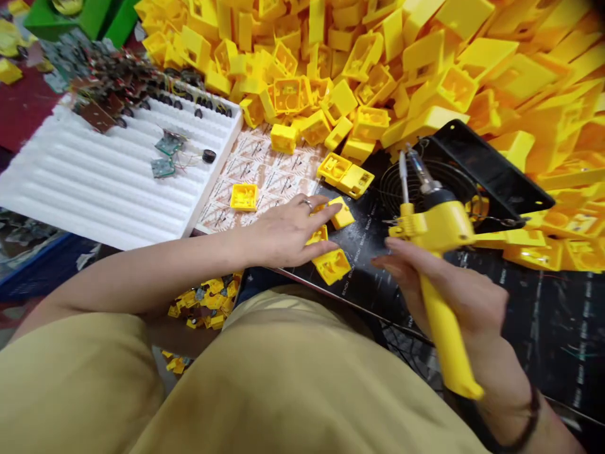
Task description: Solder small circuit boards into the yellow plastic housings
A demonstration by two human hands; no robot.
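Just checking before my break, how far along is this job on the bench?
Done: a big heap of yellow plastic housings is piled up, though whether they're finished can't be told. In hand: the left hand touches a yellow housing, and the right hand grips a yellow-handled soldering iron. Left: wired circuit boards lie on the white foam tray.

Heap of yellow plastic housings [378,69] cut off by the top and right edges, twelve to three o'clock. Yellow housing [332,265] partly covered by the left hand [288,236]. Soldering iron [442,224] handle partly hidden inside the right hand [454,296]. Parts on small circuit boards [163,167] too small to tell. Pile of yellow pieces [203,302] at seven o'clock, half hidden behind the left forearm [142,271] and khaki lap [236,378].
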